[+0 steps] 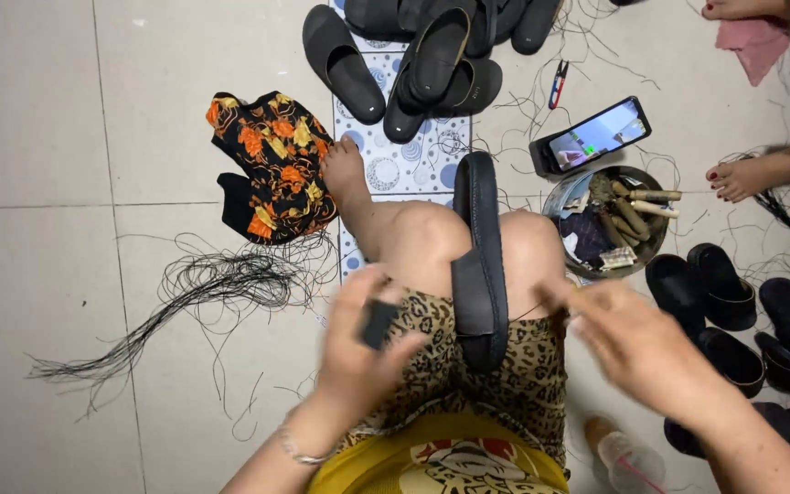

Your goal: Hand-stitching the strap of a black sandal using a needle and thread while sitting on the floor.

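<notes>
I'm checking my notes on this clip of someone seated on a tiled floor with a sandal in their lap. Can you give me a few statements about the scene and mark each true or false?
1. A black sandal lies between the person's knees. True.
2. The left hand holds a small dark object. True, though motion blur hides what it is.
3. The phone lies flat inside the round metal bowl. False: it stands propped on the floor beyond the bowl.
4. A bundle of black thread lies on the tiles on the person's left. True.
5. The right hand grips the red-handled snips. False: the snips lie on the floor far from it.
</notes>
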